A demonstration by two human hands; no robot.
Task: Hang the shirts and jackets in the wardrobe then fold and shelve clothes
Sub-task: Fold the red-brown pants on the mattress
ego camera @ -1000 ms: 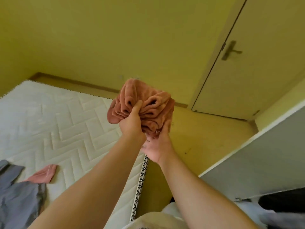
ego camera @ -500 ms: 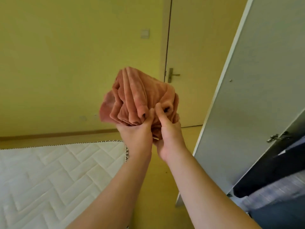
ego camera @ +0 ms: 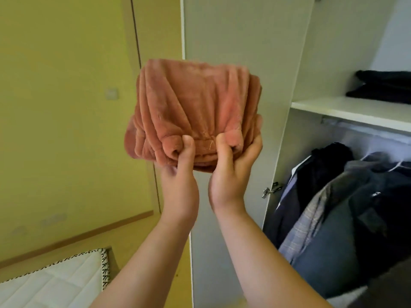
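Pink and fluffy, that is the folded soft cloth bundle [ego camera: 195, 112] I hold up in the middle of the picture. My left hand [ego camera: 180, 185] and my right hand [ego camera: 231, 178] sit side by side under it, close but not touching. Each thumb presses into the front of the bundle and the fingers go under and behind it, so both hands are clamped on it.

The bundle is wider than it is tall; its long way runs left to right. Behind it stands the flat white wardrobe door [ego camera: 240, 36].

The white wooden shelf [ego camera: 333, 108] is at the right of the picture, well apart from the bundle, with a dark folded pile of clothes [ego camera: 384, 86] on it. Under it hang dark and grey jackets [ego camera: 347, 196]. My right hand is nearer the shelf, so I think the bundle must go right and a bit up — over the shelf's front edge.

I see no words or labels to read.
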